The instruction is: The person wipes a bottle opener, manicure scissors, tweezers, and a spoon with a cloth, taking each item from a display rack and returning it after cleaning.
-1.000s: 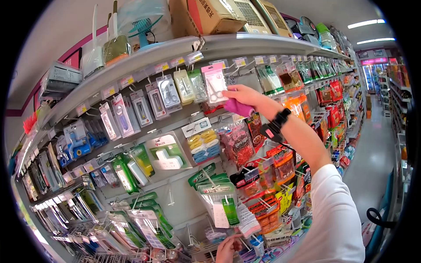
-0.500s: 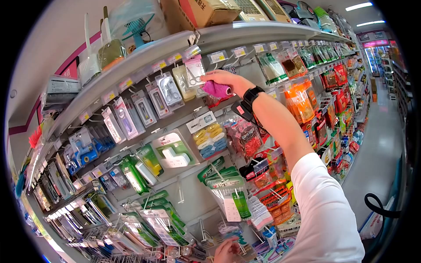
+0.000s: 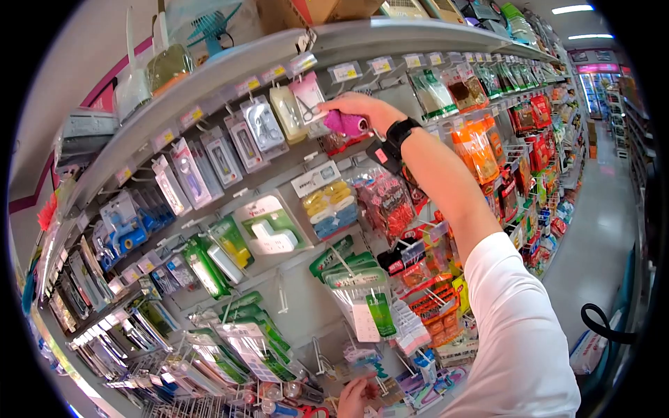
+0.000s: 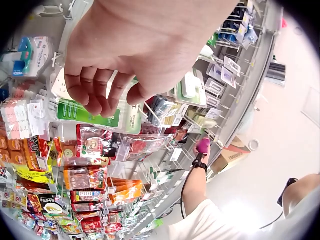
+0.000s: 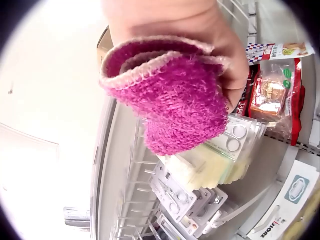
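Observation:
Up at the top row of hooks, my right hand [image 3: 369,111] [image 5: 175,20] pinches the edge of a pink-and-white scissors pack [image 3: 307,95] [image 5: 233,138]. A rolled magenta cloth [image 3: 346,124] [image 5: 185,100] is held in the same hand, under the palm in the head view. The pack hangs upright just right of a pale yellow pack [image 3: 287,115]; whether it is on a hook is hidden. My left hand [image 3: 357,396] [image 4: 130,55] is low, its fingers loosely bent and holding nothing, in front of green-and-white hanging packs [image 4: 85,113].
Scissors packs [image 3: 263,125] and small tool packs [image 3: 221,160] hang to the left. Power-strip packs [image 3: 359,279] hang below, red snack bags [image 3: 540,115] to the right. A shelf edge [image 3: 411,31] runs above, with boxes on top. An aisle [image 3: 592,209] lies at right.
My right hand has moved left with the cloth and the scissors pack, bringing the pack beside the pale yellow one. My left hand stays low with loosely bent fingers.

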Demonstrator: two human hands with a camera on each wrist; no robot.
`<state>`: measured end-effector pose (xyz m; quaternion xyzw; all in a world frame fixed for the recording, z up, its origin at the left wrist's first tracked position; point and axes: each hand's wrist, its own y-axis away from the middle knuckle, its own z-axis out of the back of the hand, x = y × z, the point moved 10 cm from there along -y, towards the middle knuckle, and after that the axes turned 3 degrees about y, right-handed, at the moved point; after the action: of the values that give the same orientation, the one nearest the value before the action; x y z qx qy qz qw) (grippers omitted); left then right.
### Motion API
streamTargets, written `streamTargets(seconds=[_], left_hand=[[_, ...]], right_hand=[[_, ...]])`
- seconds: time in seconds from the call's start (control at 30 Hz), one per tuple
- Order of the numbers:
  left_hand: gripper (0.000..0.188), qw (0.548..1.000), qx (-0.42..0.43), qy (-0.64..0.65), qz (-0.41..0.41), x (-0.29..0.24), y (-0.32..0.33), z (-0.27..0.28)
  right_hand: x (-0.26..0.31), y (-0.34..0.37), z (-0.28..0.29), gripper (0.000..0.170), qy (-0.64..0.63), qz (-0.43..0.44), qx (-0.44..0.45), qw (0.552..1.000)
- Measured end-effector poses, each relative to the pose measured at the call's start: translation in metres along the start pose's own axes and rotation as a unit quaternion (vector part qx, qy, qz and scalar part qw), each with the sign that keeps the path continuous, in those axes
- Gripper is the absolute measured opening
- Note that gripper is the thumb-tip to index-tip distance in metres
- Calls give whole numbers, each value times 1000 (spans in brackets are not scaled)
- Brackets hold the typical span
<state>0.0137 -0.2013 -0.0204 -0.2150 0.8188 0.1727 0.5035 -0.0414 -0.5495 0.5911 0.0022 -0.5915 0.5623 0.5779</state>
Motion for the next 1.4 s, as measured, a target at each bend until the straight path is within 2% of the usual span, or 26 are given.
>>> streamTargets(seconds=[0.07,0.13,0.2,0.27,0.33,0.37,0.4,0.43,0.47,0.5,0.53,0.57,0.6,0.63,0.67,0.73,0.8,0.83,0.87,0.9,0.93,0.97,1.0,1.03,1.17,1.4], left_hand=[[31,1000,-13,-15,7,-20,11,-17],[31,999,-34,-27,15,-29,24,-21],[34,999,-12,-38,3,-26,24,-24],[33,999,-19,-41,8,-20,25,-20],[31,999,-26,-47,8,-18,23,-16],[33,999,-9,-39,-2,-20,21,-16],[37,1000,7,-29,-10,-21,23,-21],[37,1000,-5,-23,-7,-28,27,-32],[42,997,21,39,-56,-49,33,-56],[49,988,47,100,-105,-65,38,-73],[49,989,37,102,-104,-61,37,-74],[53,981,64,142,-119,-60,36,-80],[58,970,91,181,-135,-61,37,-85],[51,971,24,176,-162,-62,36,-74],[51,970,13,176,-165,-61,39,-67],[45,985,-95,56,-130,-49,56,-33],[39,966,-211,95,-111,-44,89,3],[36,965,-216,109,-106,-39,102,20],[33,962,-222,122,-105,-35,115,41],[33,956,-239,123,-114,-29,129,61],[32,951,-249,144,-112,-20,140,81],[31,946,-257,164,-111,-16,151,96],[31,943,-266,161,-118,-21,163,106],[31,939,-273,176,-115,-20,177,114],[32,923,-301,192,-142,-50,245,151],[34,899,-363,144,-198,-109,396,269]], right_hand=[[11,20,8,52,156,22,-39,987],[10,20,20,58,284,20,-100,954],[25,43,22,58,386,50,-141,910],[32,82,8,52,346,48,-140,926],[23,117,-23,38,195,129,-97,967],[24,157,-55,30,107,87,-50,989],[8,180,-80,27,93,108,-29,989],[-4,220,-116,22,23,73,8,997],[-19,256,-156,18,-68,95,55,992],[-58,296,-203,14,-139,-23,139,980],[-65,332,-235,16,-116,16,169,979],[-82,362,-265,16,-140,-12,191,971],[-79,381,-283,15,-129,40,188,973],[-97,400,-308,14,-88,35,198,976],[-102,410,-317,16,-23,85,167,982],[-81,398,-305,23,74,170,114,976],[-70,361,-280,30,-2,122,104,987],[-39,340,-255,33,-25,154,75,985],[10,327,-223,22,14,199,41,979],[59,326,-193,27,81,340,-55,935],[102,335,-176,25,119,406,-125,898],[127,350,-169,15,160,443,-145,870],[153,367,-169,17,129,564,-131,805],[178,379,-174,18,98,616,-114,773],[263,409,-240,19,14,689,-56,723],[356,430,-356,20,-85,713,-24,696]])
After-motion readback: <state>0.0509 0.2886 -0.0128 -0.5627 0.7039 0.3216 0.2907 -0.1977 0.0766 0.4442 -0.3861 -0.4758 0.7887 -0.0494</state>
